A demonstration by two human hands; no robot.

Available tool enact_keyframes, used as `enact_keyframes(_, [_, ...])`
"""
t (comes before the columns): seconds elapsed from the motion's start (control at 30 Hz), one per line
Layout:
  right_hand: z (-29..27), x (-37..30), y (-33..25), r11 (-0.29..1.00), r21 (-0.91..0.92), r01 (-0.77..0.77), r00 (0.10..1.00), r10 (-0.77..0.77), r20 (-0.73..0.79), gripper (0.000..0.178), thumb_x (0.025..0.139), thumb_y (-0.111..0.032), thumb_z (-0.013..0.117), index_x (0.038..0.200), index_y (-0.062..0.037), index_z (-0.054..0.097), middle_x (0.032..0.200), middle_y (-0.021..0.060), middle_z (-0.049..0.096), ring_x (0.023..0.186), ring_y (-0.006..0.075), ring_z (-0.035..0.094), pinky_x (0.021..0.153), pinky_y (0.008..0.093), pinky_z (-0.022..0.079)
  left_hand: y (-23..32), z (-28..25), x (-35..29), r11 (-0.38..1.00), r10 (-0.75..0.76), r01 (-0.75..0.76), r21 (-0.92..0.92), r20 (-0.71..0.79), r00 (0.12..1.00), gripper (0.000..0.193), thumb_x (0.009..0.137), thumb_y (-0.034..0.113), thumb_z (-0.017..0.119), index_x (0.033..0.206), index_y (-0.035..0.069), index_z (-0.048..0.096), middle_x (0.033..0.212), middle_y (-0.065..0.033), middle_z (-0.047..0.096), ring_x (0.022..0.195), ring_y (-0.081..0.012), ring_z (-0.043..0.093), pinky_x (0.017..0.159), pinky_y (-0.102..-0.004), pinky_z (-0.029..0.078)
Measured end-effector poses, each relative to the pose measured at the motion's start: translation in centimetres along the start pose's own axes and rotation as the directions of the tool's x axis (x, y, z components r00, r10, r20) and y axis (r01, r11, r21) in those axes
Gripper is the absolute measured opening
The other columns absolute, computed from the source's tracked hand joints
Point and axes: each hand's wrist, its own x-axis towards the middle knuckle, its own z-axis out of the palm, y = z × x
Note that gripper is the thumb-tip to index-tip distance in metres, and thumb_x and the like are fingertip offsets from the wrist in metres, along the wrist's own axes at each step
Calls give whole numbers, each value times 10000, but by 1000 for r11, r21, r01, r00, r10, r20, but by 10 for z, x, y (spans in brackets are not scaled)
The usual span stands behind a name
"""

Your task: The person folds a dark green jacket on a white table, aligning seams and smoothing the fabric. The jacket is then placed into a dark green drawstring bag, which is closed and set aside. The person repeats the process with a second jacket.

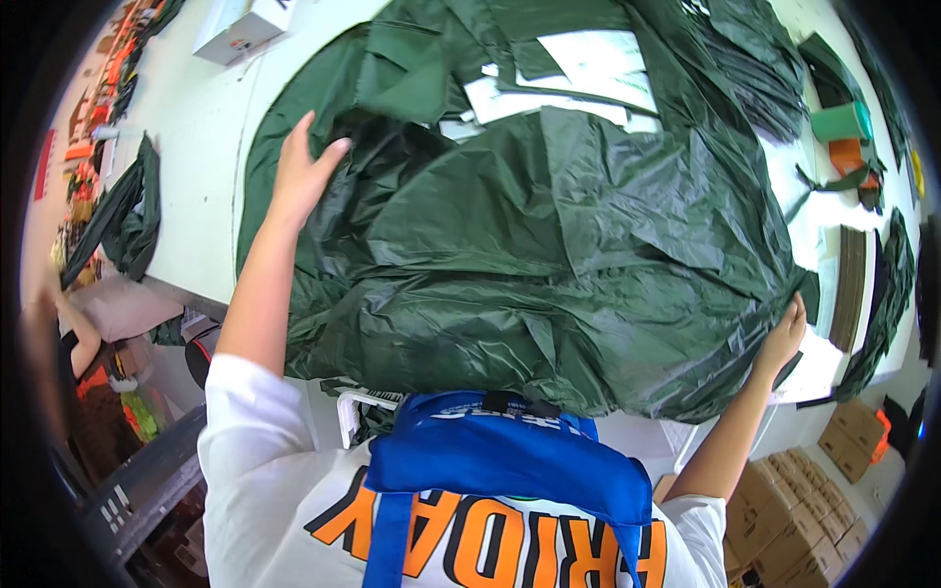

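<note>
A large sheet of dark green, shiny fabric (pixel 470 225) lies crumpled across the white table and hangs over its near edge. My left hand (pixel 307 176) is over the left part of the fabric, thumb and fingers spread, with nothing held. At the right edge of the cloth, my right hand (pixel 786 331) has its fingers closed on the fabric's border. White paper sheets (pixel 598 69) show through a gap among the folds at the far middle.
Folded dark fabric (pixel 755 73) is piled at the far right, near a green roll (pixel 841 122). A white box (pixel 243 29) stands far left, beyond a dark cloth piece (pixel 132 220). Cardboard boxes (pixel 794 519) are stacked low right. Another person's arm (pixel 78 333) shows at left.
</note>
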Motion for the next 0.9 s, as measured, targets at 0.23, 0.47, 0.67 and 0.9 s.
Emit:
enact_keyframes(0.23, [118, 101, -105, 937, -72, 343, 935, -334, 117, 472, 954, -318, 523, 1344, -56, 477, 1299, 227, 508, 1195, 342, 505, 997, 376, 394, 82, 19, 11, 993, 5, -40, 108, 304, 953, 537, 745, 74, 690, 1258, 78, 534, 1223, -149, 585, 1146, -339, 538, 952, -393, 449])
enact_keyframes(0.47, [157, 140, -156, 954, -105, 279, 902, -223, 370, 554, 868, -435, 602, 1211, -2, 561, 1102, 260, 623, 1053, 383, 596, 901, 407, 447, 112, -6, -67, 742, 625, -670, -3, 365, 691, 513, 619, -3, 605, 1120, 107, 628, 974, -87, 628, 922, -271, 600, 805, -364, 512])
enact_keyframes(0.67, [120, 166, -130, 960, 267, -86, 940, -11, 342, 369, 904, -373, 602, 1027, -26, 632, 761, 60, 598, 635, 141, 503, 593, 280, 420, 77, -86, -41, 887, 445, -460, 44, 182, 877, 228, 754, 60, 622, 980, 69, 651, 915, -90, 675, 910, -273, 638, 822, -399, 506])
enact_keyframes(0.9, [86, 282, -127, 491, 817, -302, 952, 116, 283, 377, 979, -228, 500, 1287, -14, 475, 1200, 179, 577, 973, 257, 642, 711, 208, 514, -112, -173, 36, 295, -708, 234, -926, -47, 705, 379, 1002, 234, 454, 1287, -16, 458, 1315, -158, 527, 1190, -263, 525, 1033, -436, 415])
